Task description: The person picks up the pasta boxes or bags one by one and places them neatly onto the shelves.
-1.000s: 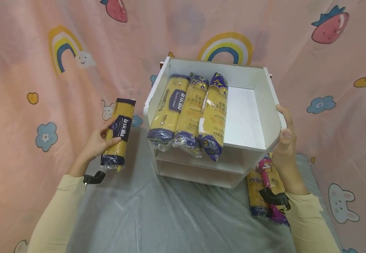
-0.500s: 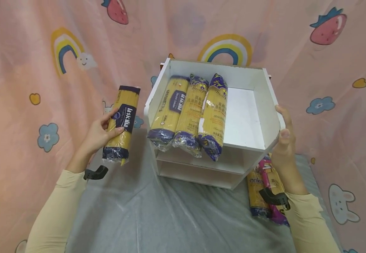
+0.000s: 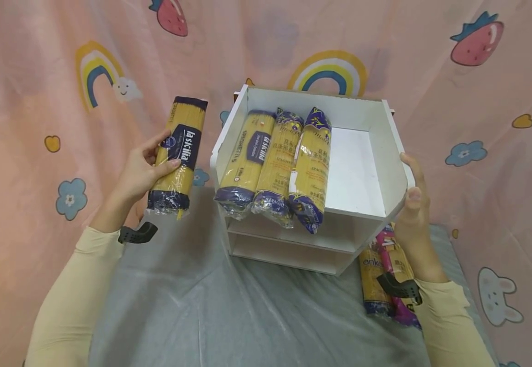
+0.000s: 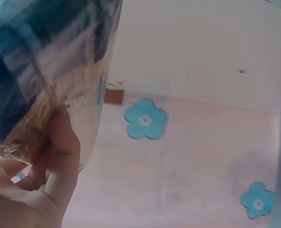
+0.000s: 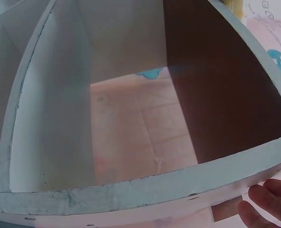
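My left hand (image 3: 138, 172) holds a la Sicilia spaghetti pack (image 3: 184, 142) in the air left of a white shelf unit (image 3: 355, 168). In the left wrist view the fingers (image 4: 62, 171) pinch the pack's clear wrapper (image 4: 85, 99). On the shelf's top tray lie three spaghetti packs side by side: a la Sicilia pack (image 3: 247, 153) at the left, a purple-ended pack (image 3: 278, 158) in the middle and another purple-ended pack (image 3: 313, 163) at the right. My right hand (image 3: 412, 214) grips the tray's right side panel, fingertips (image 5: 261, 202) against its outer face.
On the grey cloth (image 3: 247, 316), right of the shelf, lie a yellow pasta pack (image 3: 373, 278) and a pink pasta pack (image 3: 399, 260), partly behind my right wrist. Lower compartments (image 3: 288, 247) face forward. A pink patterned curtain (image 3: 201, 51) hangs behind.
My left hand has raised the spaghetti pack upward and slightly to the right. My right hand stays on the side panel, and the packs on the tray lie as before.
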### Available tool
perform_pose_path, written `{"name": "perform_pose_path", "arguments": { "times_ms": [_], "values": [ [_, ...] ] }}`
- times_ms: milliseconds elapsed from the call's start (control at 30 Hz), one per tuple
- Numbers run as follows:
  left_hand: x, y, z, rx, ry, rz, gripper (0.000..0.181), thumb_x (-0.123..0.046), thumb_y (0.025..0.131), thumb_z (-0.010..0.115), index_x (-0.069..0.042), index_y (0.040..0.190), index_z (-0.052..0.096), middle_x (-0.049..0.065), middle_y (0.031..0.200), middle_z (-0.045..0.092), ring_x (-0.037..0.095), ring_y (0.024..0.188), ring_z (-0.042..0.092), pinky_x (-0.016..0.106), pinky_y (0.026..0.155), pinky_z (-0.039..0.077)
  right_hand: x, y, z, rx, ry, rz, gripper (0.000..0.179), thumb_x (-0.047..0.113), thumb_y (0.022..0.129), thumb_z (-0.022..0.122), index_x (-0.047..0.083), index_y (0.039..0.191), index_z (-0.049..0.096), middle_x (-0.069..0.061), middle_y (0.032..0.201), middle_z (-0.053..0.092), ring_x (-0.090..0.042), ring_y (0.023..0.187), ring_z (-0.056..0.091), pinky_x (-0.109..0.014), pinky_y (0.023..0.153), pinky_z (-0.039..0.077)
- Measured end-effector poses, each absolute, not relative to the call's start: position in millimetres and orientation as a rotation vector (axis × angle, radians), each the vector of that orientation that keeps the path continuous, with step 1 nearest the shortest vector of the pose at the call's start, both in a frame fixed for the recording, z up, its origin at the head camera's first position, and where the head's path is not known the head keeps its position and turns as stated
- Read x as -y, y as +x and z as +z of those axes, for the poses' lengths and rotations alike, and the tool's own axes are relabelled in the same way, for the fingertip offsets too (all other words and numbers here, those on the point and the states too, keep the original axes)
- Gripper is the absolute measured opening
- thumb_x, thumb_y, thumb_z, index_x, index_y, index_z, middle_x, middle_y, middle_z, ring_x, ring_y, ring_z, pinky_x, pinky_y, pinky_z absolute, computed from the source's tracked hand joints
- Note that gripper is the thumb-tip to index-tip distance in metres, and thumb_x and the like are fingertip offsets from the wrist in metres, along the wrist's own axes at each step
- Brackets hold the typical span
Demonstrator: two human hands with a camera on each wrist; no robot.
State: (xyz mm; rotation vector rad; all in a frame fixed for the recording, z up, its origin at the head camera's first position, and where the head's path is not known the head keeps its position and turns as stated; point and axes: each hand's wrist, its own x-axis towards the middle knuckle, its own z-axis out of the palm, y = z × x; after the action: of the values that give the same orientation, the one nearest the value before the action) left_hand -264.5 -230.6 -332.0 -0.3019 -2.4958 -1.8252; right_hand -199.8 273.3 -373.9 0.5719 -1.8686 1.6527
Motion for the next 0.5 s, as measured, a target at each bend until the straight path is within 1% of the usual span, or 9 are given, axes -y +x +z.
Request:
{"name": "perform_pose_path", "arguments": {
  "times_ms": [67, 200, 333, 500],
  "values": [
    [227.2, -265.4, -322.9, 2.470, -0.290, -1.834, 0.075, -0.011, 0.091, 0.070, -0.021, 0.155, 0.033, 0.005, 0.118, 0.056, 0.004, 0.090, 0.064, 0.018, 0.072, 0.058, -272.8, -200.0, -373.9, 1.841, 0.586, 1.675, 0.076, 0.060, 0.094, 0.051, 0.008, 0.149, 0.041, -0.019, 0.140, 0.048, -0.026, 0.115, 0.052, -0.027, 0.087, 0.048],
    [220.8, -266.3, -304.7, 2.425, -0.305, -1.856, 0.074, -0.009, 0.089, 0.071, -0.018, 0.154, 0.036, 0.001, 0.111, 0.057, 0.005, 0.090, 0.064, 0.018, 0.071, 0.058, -271.8, -201.1, -373.4, 1.814, 0.612, 1.687, 0.075, 0.058, 0.095, 0.050, 0.005, 0.148, 0.042, -0.022, 0.138, 0.048, -0.026, 0.114, 0.052, -0.028, 0.088, 0.047],
    [212.5, -265.6, -287.7, 2.291, -0.310, -2.021, 0.075, -0.004, 0.087, 0.072, -0.014, 0.153, 0.037, 0.002, 0.107, 0.059, 0.007, 0.087, 0.067, 0.019, 0.070, 0.059, -271.3, -201.8, -373.0, 1.815, 0.615, 1.687, 0.075, 0.057, 0.096, 0.049, 0.004, 0.148, 0.042, -0.023, 0.138, 0.048, -0.026, 0.115, 0.052, -0.028, 0.088, 0.048],
    [200.3, -262.7, -270.5, 2.158, -0.276, -2.196, 0.077, -0.005, 0.086, 0.074, -0.014, 0.153, 0.037, 0.006, 0.110, 0.057, 0.010, 0.088, 0.069, 0.021, 0.070, 0.061, -271.8, -201.5, -373.1, 1.818, 0.613, 1.687, 0.074, 0.057, 0.096, 0.049, 0.004, 0.148, 0.042, -0.022, 0.140, 0.047, -0.027, 0.116, 0.051, -0.028, 0.089, 0.048]
  ]
}}
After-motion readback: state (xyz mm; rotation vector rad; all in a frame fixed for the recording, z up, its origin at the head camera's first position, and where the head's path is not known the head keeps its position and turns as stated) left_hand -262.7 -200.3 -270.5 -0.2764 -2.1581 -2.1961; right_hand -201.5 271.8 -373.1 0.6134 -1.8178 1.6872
